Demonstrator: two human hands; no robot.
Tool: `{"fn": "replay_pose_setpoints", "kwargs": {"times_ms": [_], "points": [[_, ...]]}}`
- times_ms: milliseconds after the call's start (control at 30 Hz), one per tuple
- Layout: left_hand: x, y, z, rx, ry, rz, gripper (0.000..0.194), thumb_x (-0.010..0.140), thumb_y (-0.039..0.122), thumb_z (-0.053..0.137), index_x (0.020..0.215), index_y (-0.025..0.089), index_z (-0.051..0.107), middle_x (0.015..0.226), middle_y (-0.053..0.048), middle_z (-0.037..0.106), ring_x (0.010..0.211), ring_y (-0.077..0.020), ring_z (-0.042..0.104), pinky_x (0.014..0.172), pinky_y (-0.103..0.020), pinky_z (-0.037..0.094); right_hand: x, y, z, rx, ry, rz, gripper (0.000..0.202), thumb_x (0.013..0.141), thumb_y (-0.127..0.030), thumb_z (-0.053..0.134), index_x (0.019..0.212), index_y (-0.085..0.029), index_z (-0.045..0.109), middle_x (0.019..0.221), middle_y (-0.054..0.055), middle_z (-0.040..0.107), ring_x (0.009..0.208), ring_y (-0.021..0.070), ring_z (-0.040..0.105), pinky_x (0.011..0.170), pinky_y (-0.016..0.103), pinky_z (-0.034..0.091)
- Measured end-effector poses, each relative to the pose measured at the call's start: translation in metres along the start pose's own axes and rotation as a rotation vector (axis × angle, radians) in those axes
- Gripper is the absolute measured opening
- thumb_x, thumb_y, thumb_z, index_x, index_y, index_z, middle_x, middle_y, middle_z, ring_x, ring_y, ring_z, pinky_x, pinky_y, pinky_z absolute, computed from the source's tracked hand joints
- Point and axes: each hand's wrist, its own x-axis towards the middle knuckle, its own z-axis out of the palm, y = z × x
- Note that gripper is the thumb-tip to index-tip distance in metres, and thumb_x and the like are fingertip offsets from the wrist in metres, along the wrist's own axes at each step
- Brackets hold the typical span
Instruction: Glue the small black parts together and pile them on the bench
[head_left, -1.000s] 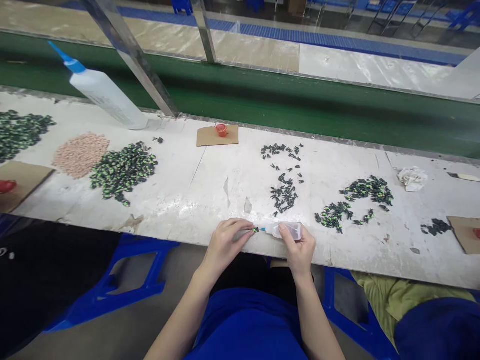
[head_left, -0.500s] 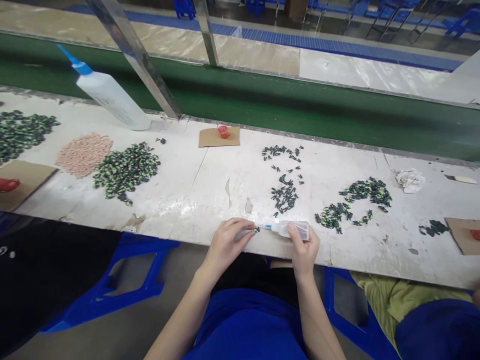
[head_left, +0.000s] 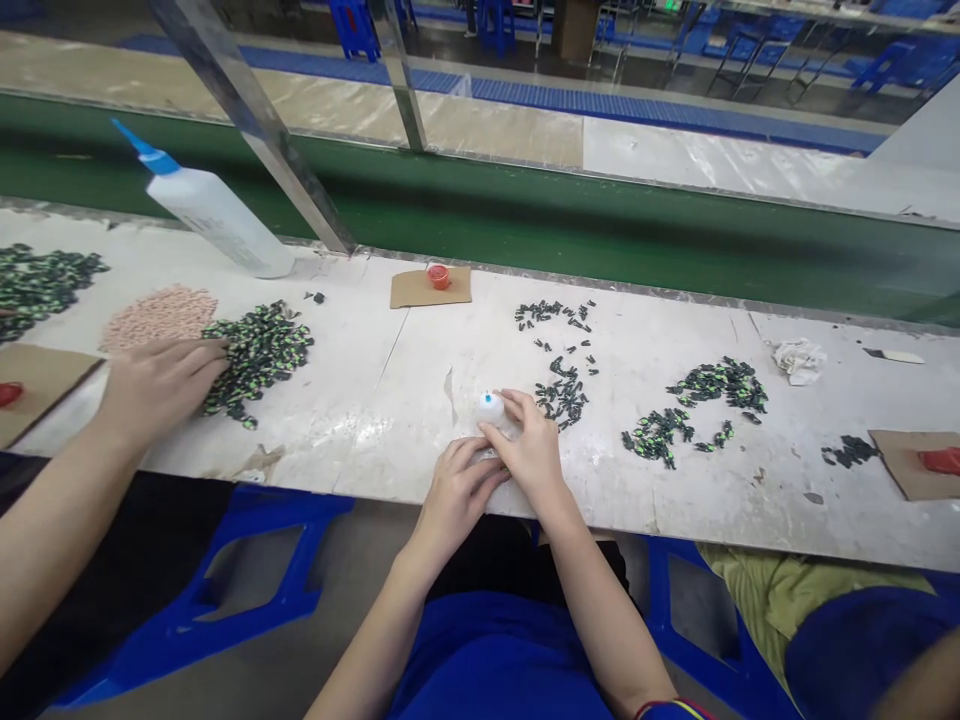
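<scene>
My right hand [head_left: 529,440] is closed around a small white squeeze bottle [head_left: 491,408] with a blue tip. The bottle stands upright at the table, its tip pointing up towards me. Just below and to the left, near the table's front edge, my left hand [head_left: 456,488] has its fingers curled together; whatever they hold is hidden. Beyond my right hand lies a loose pile of small black parts [head_left: 562,395]. More black parts [head_left: 551,315] are scattered behind it.
A co-worker's hand [head_left: 161,385] reaches into a black-and-green pile [head_left: 262,355] beside pink pieces [head_left: 165,315]. A large white bottle [head_left: 221,220] stands at back left. Cardboard [head_left: 409,292] carries a red cap [head_left: 438,277]. Black-and-green parts [head_left: 720,385], crumpled tissue [head_left: 799,360] and a knife [head_left: 896,356] lie right.
My right hand has moved left and away from me, turning the bottle from lying sideways to upright. The black-and-green piece in my left fingers is now out of sight. A co-worker's hand has come in from the left.
</scene>
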Motion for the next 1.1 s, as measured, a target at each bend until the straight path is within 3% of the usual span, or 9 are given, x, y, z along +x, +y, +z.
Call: {"fn": "replay_pose_setpoints", "kwargs": {"times_ms": [67, 167, 300, 433, 600, 733, 800, 1000, 1100], "points": [[0.0, 0.0, -0.001, -0.039, -0.011, -0.009, 0.015, 0.091, 0.028, 0.057, 0.092, 0.023, 0.071, 0.099, -0.007, 0.068, 0.098, -0.0239, 0.059, 0.084, -0.04, 0.053, 0.0, 0.005, -0.007, -0.143, -0.044, -0.06, 0.048, 0.075, -0.021, 0.073, 0.12, -0.02, 0.056, 0.115, 0.012, 0.07, 0.111, 0.0266, 0.064, 0.094, 0.043, 0.053], [0.001, 0.002, -0.006, -0.119, -0.037, -0.052, 0.011, 0.089, 0.025, 0.059, 0.092, 0.023, 0.07, 0.092, -0.006, 0.071, 0.095, -0.023, 0.06, 0.083, -0.039, 0.053, -0.005, 0.009, -0.036, -0.398, -0.069, -0.243, 0.048, 0.08, -0.017, 0.069, 0.126, -0.018, 0.057, 0.115, 0.014, 0.067, 0.115, 0.0299, 0.056, 0.095, 0.048, 0.051], [0.002, 0.01, -0.012, -0.225, -0.029, -0.18, 0.009, 0.087, 0.023, 0.061, 0.09, 0.022, 0.07, 0.087, -0.005, 0.071, 0.09, -0.0209, 0.064, 0.08, -0.035, 0.056, -0.007, 0.007, -0.076, -0.693, -0.219, -0.416, 0.035, 0.086, -0.003, 0.055, 0.109, -0.025, 0.069, 0.106, 0.009, 0.068, 0.111, 0.0289, 0.049, 0.088, 0.046, 0.052], [0.005, 0.023, -0.013, -0.313, -0.006, -0.318, 0.007, 0.083, 0.026, 0.064, 0.084, 0.021, 0.069, 0.085, -0.004, 0.07, 0.082, -0.0186, 0.067, 0.077, -0.032, 0.058, -0.004, 0.009, -0.084, -0.785, -0.313, -0.46, 0.023, 0.086, -0.003, 0.058, 0.09, -0.02, 0.074, 0.087, 0.01, 0.066, 0.095, 0.0258, 0.051, 0.076, 0.039, 0.053], [0.007, 0.031, -0.01, -0.384, 0.045, -0.44, 0.011, 0.08, 0.03, 0.067, 0.084, 0.021, 0.072, 0.083, -0.004, 0.073, 0.08, -0.0189, 0.069, 0.077, -0.031, 0.059, -0.006, 0.019, -0.078, -0.638, -0.263, -0.484, 0.019, 0.09, -0.012, 0.055, 0.086, -0.02, 0.071, 0.081, 0.009, 0.064, 0.09, 0.0265, 0.052, 0.074, 0.04, 0.052], [0.007, 0.034, -0.007, -0.419, 0.072, -0.491, 0.015, 0.079, 0.031, 0.069, 0.088, 0.021, 0.075, 0.085, -0.004, 0.074, 0.079, -0.019, 0.07, 0.077, -0.032, 0.059, -0.015, 0.018, -0.077, -0.418, -0.153, -0.423, 0.024, 0.093, -0.019, 0.05, 0.107, -0.023, 0.069, 0.083, 0.008, 0.065, 0.09, 0.0257, 0.053, 0.075, 0.041, 0.052], [0.008, 0.036, -0.005, -0.437, 0.077, -0.496, 0.015, 0.078, 0.031, 0.069, 0.088, 0.021, 0.076, 0.085, -0.005, 0.075, 0.079, -0.0192, 0.07, 0.075, -0.032, 0.059, -0.023, 0.013, -0.075, -0.259, -0.08, -0.362, 0.026, 0.093, -0.021, 0.051, 0.111, -0.027, 0.069, 0.086, 0.007, 0.066, 0.091, 0.0238, 0.055, 0.078, 0.04, 0.052], [0.013, 0.046, -0.003, -0.446, 0.063, -0.505, 0.014, 0.076, 0.031, 0.071, 0.085, 0.021, 0.076, 0.084, -0.005, 0.075, 0.081, -0.02, 0.07, 0.073, -0.03, 0.058, -0.049, 0.005, -0.056, 0.14, 0.154, -0.018, 0.012, 0.084, -0.026, 0.066, 0.09, -0.024, 0.076, 0.083, 0.005, 0.069, 0.077, 0.0176, 0.062, 0.068, 0.031, 0.054], [0.015, 0.05, -0.003, -0.464, 0.054, -0.497, 0.014, 0.077, 0.031, 0.07, 0.086, 0.021, 0.075, 0.084, -0.005, 0.074, 0.082, -0.0196, 0.07, 0.075, -0.03, 0.058, -0.053, 0.004, -0.053, 0.194, 0.134, 0.048, 0.011, 0.081, -0.027, 0.068, 0.087, -0.024, 0.076, 0.084, 0.005, 0.07, 0.081, 0.0184, 0.065, 0.066, 0.029, 0.055]]}}
